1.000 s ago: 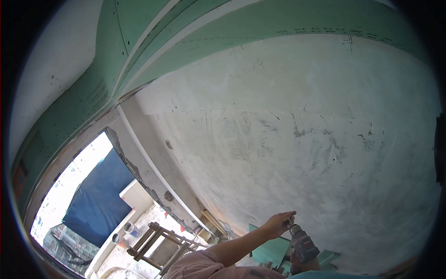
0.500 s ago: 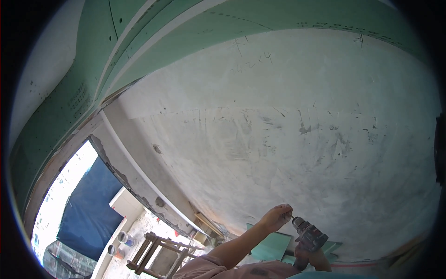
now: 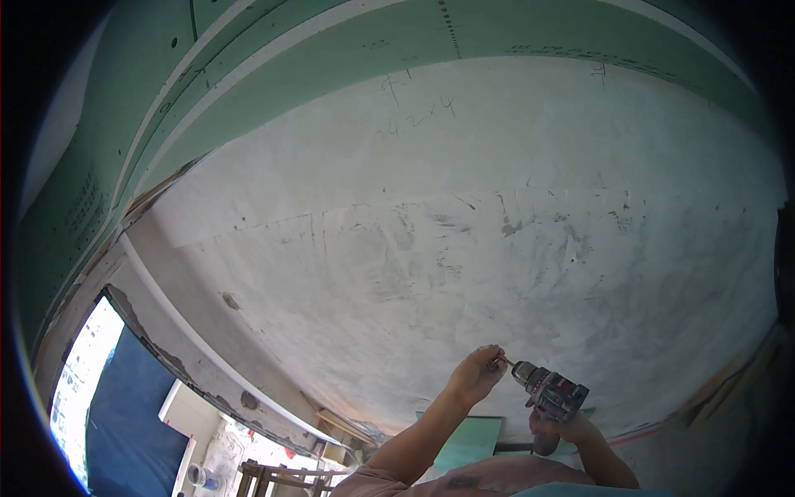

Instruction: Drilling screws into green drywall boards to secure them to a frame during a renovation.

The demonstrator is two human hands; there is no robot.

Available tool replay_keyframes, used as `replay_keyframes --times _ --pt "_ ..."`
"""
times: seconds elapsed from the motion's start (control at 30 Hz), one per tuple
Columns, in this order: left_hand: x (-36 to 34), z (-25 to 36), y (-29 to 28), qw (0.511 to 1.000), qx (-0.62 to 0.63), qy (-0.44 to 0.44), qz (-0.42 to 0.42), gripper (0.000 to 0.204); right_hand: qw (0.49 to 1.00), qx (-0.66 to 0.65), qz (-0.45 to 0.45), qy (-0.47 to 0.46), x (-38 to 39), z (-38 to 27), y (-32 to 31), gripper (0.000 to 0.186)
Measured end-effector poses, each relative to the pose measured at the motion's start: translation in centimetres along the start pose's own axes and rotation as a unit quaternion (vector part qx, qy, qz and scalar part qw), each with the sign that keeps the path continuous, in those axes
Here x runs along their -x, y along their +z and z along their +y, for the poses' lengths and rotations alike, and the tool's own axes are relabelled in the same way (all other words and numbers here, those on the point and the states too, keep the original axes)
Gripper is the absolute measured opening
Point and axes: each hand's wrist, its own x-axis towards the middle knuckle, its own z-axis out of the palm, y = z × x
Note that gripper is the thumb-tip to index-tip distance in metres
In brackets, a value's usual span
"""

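Observation:
A dark grey and red cordless drill [image 3: 553,393] is in my right hand [image 3: 570,428], which is wrapped around its grip in front of my body. The chuck points up and to the left, and a thin bit [image 3: 508,362] sticks out of it. My left hand [image 3: 477,377] is pinched closed at the tip of that bit. Whatever lies between its fingertips is too small and too covered to make out. Both hands are in front of the pale wall [image 3: 373,273], apart from it.
Green boards [image 3: 273,99] with light seams run along the top. A window opening with a dark blue sheet [image 3: 137,406] is at lower left. Near it are a wooden stool [image 3: 277,476] and a bucket [image 3: 199,475]. A green board piece [image 3: 468,443] lies low behind my arms.
The view has turned, so wall and window now sit further left. My right hand has tilted the drill flatter, and its forearm shows more. My left hand is still at the bit's tip.

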Motion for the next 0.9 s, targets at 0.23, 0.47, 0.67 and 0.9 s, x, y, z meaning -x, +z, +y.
replay_keyframes --times 0.23,0.47,0.67,0.9 --pt "1.3 0.8 2.2 0.998 -0.026 0.033 -0.046 0.005 0.999 0.029 0.009 -0.015 0.1 -1.4 0.8 0.048" --pt "4.0 3.3 7.9 0.988 -0.137 0.049 -0.042 0.002 0.890 0.431 0.088 -0.120 -0.8 -8.9 4.0 0.045" --pt "7.4 5.7 14.9 0.935 -0.238 0.188 -0.183 0.022 0.487 0.695 0.246 -0.468 -4.7 -16.6 5.8 0.045" --pt "7.7 2.6 16.1 0.700 -0.381 0.544 -0.263 0.097 0.333 0.646 0.339 -0.597 -7.9 -26.3 10.0 0.044"
